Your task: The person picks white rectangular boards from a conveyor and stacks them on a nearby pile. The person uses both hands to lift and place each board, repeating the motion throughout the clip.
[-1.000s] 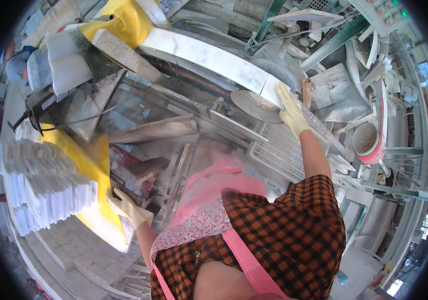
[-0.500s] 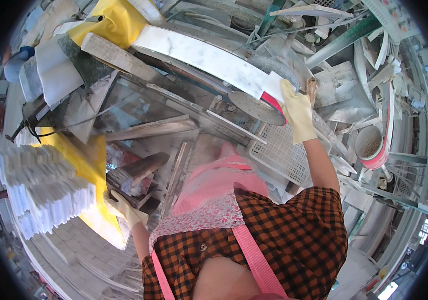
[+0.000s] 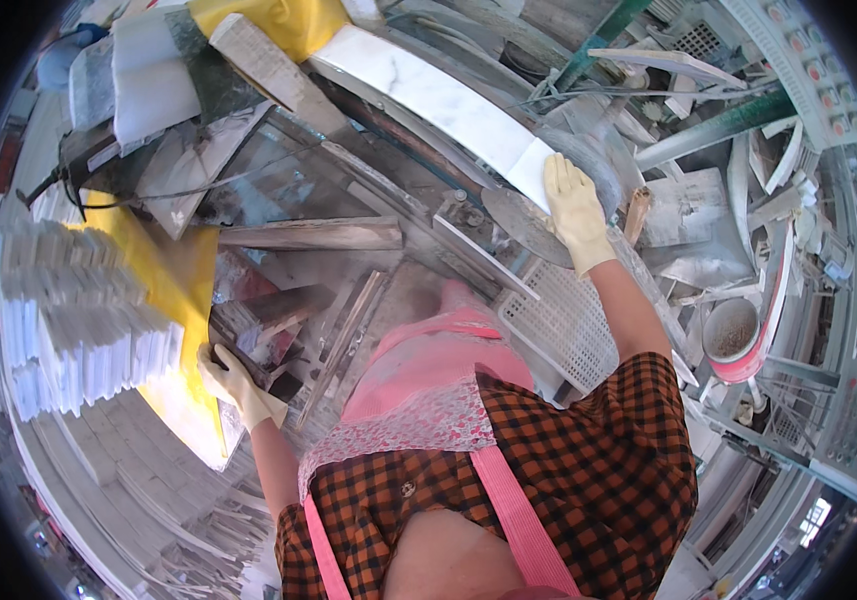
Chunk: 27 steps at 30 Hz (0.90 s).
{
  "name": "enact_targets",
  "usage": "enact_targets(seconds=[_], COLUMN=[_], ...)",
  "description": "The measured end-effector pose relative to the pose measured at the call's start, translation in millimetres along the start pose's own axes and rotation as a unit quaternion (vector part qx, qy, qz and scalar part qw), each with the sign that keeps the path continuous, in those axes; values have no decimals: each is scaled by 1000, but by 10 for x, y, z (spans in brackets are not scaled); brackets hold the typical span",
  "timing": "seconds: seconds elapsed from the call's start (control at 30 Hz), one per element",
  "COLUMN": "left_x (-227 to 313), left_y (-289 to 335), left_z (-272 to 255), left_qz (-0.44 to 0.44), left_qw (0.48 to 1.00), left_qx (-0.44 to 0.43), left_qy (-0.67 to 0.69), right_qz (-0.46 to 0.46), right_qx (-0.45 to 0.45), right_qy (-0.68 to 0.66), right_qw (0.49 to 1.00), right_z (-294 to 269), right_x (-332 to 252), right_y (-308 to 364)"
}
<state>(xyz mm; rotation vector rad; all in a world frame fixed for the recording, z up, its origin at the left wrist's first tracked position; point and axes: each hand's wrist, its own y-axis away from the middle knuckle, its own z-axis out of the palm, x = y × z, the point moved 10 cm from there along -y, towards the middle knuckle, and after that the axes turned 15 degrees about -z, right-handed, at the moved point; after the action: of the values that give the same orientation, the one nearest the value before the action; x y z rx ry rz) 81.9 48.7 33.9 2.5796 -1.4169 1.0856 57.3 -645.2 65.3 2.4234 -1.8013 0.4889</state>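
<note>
Beyond crate [image 3: 573,330], strip [image 3: 438,95]: is lying lengthwise, end piece [image 3: 532,172] abutting it.
Right hand [image 3: 576,205]: is touching end piece beyond crate, fingers straight, unclenched.
Left hand [image 3: 231,382]: is resting left of crate, beside sheet [image 3: 173,292]; whether fingers are gripping, cannot tell.
Disc [image 3: 520,222]: is sitting between crate and strip; keeping fingers clear of its rim seems wise.

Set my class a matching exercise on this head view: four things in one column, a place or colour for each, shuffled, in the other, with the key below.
Things:
1. Right hand
2. Apron
3. Stack of thin white slabs
4. Left hand

Places and colours:
A. At the far left of the picture
B. By the edge of the lower yellow sheet
C. At the right end of the white marble strip
D. Mainly pink

Pairs: 1-C, 2-D, 3-A, 4-B.
</note>
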Motion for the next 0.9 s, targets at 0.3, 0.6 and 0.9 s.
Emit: enact_targets(seconds=[0.3,0.6,0.9], left_x=[167,386,-196], left_y=[73,177,283], left_z=[-77,-523,-1277], left_qz=[-57,14,-320], left_qw=[998,987,882], left_qx=[2,101,-160], left_qy=[5,122,306], right_qz=[-28,-187,-255], right_qx=[17,-67,-47], right_qy=[-132,-340,-767], right_qw=[991,919,587], right_z=[-80,-1019,-2294], right_x=[391,-1413,-5183], right_y=[-68,-1395,-2190])
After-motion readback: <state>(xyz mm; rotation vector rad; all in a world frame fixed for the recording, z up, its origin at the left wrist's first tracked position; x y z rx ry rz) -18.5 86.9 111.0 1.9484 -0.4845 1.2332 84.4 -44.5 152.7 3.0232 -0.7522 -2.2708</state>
